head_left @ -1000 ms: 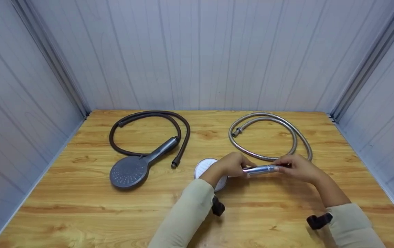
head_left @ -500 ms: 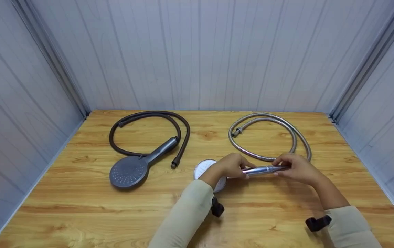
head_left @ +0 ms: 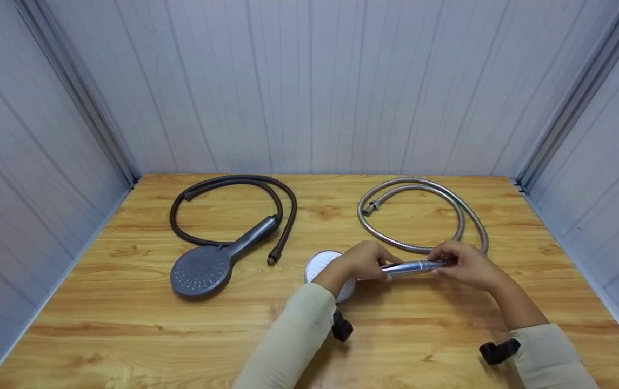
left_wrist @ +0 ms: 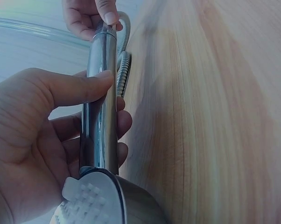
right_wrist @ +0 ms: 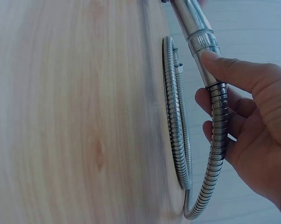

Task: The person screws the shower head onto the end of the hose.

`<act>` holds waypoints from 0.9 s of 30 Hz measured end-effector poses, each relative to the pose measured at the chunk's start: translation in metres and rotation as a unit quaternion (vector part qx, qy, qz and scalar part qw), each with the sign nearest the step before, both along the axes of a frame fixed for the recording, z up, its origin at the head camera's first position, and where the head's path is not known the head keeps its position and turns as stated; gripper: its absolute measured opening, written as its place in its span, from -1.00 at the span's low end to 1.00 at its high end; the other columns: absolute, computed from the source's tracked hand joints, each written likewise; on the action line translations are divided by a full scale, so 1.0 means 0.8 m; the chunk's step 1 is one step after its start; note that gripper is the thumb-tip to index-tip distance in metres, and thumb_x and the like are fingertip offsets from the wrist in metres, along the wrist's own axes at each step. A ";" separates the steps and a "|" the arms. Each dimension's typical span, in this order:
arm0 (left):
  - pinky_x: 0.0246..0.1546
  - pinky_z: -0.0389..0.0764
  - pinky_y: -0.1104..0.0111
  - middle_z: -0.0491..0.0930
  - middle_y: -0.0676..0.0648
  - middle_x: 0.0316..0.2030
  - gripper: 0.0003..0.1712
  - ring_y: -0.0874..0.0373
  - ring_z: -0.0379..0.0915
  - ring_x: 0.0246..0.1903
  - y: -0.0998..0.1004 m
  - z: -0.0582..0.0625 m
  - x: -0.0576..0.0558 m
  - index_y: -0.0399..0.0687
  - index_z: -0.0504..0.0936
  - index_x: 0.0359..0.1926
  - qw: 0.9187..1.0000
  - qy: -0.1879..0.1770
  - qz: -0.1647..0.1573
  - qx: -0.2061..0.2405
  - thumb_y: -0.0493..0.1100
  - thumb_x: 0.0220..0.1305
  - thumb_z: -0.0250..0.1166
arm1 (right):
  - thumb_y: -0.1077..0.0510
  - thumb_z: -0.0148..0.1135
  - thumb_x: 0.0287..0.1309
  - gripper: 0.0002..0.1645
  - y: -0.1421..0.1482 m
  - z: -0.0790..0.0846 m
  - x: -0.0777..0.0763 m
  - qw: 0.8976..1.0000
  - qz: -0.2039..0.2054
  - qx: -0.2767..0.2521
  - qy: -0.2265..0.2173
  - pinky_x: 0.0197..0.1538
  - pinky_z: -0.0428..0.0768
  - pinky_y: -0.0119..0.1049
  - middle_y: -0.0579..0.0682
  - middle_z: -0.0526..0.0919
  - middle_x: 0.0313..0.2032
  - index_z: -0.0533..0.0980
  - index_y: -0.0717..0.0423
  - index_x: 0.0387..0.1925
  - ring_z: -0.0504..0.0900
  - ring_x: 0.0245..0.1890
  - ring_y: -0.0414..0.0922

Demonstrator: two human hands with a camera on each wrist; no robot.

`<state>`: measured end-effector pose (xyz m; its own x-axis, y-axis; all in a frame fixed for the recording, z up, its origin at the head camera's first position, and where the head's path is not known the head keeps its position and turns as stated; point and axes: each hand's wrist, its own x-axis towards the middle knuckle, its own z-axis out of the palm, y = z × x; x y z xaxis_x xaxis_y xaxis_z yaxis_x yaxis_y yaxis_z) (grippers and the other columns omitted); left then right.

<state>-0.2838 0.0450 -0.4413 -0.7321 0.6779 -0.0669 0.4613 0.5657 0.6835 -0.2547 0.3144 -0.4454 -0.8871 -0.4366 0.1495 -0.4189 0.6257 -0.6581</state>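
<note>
A chrome shower head [head_left: 406, 268] with a white spray face lies sideways in front of me. My left hand [head_left: 366, 260] grips its handle [left_wrist: 99, 112], thumb on one side and fingers curled round the other. At the handle's end, my right hand [head_left: 463, 263] pinches the smooth metal end fitting [right_wrist: 206, 70] of a silver shower hose [right_wrist: 219, 112]. In the right wrist view the fitting meets the handle end to end. From there the ribbed hose bends down to its coil on the table. The left forearm and hand hide part of the spray face.
A grey shower head [head_left: 201, 271] lies at the left, its handle end against a dark hose [head_left: 293, 200] looped behind it. The silver hose's free end [head_left: 371, 208] rests inside its loop. White panel walls [head_left: 309, 86] enclose the wooden table [head_left: 179, 346] at the back and sides.
My right hand has shifted its fingers slightly on the hose fitting, which stays at the handle's end. The left hand keeps its grip, and the shower head has hardly moved.
</note>
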 end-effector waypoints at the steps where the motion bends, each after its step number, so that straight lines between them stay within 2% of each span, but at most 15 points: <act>1: -0.53 0.31 0.51 0.52 0.16 -0.53 -0.54 0.32 0.29 -0.55 0.000 0.000 0.000 0.05 0.70 0.07 1.000 0.001 -0.001 0.000 -0.27 0.09 0.45 | 0.28 0.43 0.06 -0.78 0.000 0.001 0.000 1.000 0.000 0.001 -0.001 -0.26 0.50 -0.31 -0.06 0.60 -0.28 0.63 0.06 -0.22 0.49 -0.31 -0.10; 12: -0.50 0.34 0.50 0.58 0.14 -0.47 -0.53 0.31 0.30 -0.51 0.000 0.002 0.000 0.08 0.70 0.07 1.000 0.000 0.011 -0.013 -0.27 0.09 0.47 | 0.26 0.37 0.14 -0.79 -0.001 0.004 0.000 1.000 0.020 0.007 0.002 -0.28 0.47 -0.35 0.01 0.63 -0.25 0.67 0.18 -0.15 0.45 -0.34 -0.18; 18: -0.52 0.32 0.49 0.55 0.13 -0.49 -0.52 0.29 0.30 -0.53 -0.001 0.001 -0.001 0.09 0.70 0.08 1.000 -0.005 0.008 -0.009 -0.28 0.09 0.46 | 0.36 0.31 0.16 -0.81 -0.017 0.030 0.017 0.999 0.027 0.015 0.010 -0.29 0.44 -0.35 0.09 0.63 -0.27 0.66 0.30 -0.16 0.41 -0.35 -0.16; 20: -0.51 0.33 0.48 0.56 0.13 -0.48 -0.52 0.28 0.31 -0.52 -0.001 0.001 -0.001 0.10 0.70 0.07 1.000 -0.007 0.010 -0.009 -0.28 0.09 0.46 | 0.34 0.32 0.16 -0.81 -0.015 0.027 0.015 0.999 0.032 0.016 0.013 -0.30 0.43 -0.35 0.08 0.63 -0.28 0.66 0.30 -0.16 0.41 -0.36 -0.15; 24: -0.48 0.35 0.49 0.58 0.14 -0.46 -0.54 0.29 0.33 -0.49 -0.001 0.000 0.000 0.09 0.71 0.06 1.000 -0.007 0.010 -0.008 -0.28 0.09 0.46 | 0.23 0.36 0.17 -0.80 -0.002 0.005 0.002 0.999 0.029 0.014 0.017 -0.29 0.47 -0.36 -0.02 0.64 -0.26 0.69 0.17 -0.15 0.44 -0.33 -0.16; 27: -0.47 0.35 0.50 0.59 0.14 -0.45 -0.54 0.29 0.33 -0.49 -0.002 0.000 0.000 0.07 0.70 0.07 1.000 -0.007 0.007 -0.008 -0.28 0.10 0.46 | 0.20 0.38 0.15 -0.79 -0.001 0.004 0.003 1.000 0.021 0.012 0.012 -0.27 0.50 -0.35 -0.03 0.63 -0.25 0.69 0.13 -0.15 0.48 -0.31 -0.12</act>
<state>-0.2837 0.0438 -0.4414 -0.7403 0.6665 -0.0873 0.4442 0.5825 0.6807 -0.2526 0.3138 -0.4425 -0.8643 -0.4766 0.1607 -0.4609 0.6224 -0.6326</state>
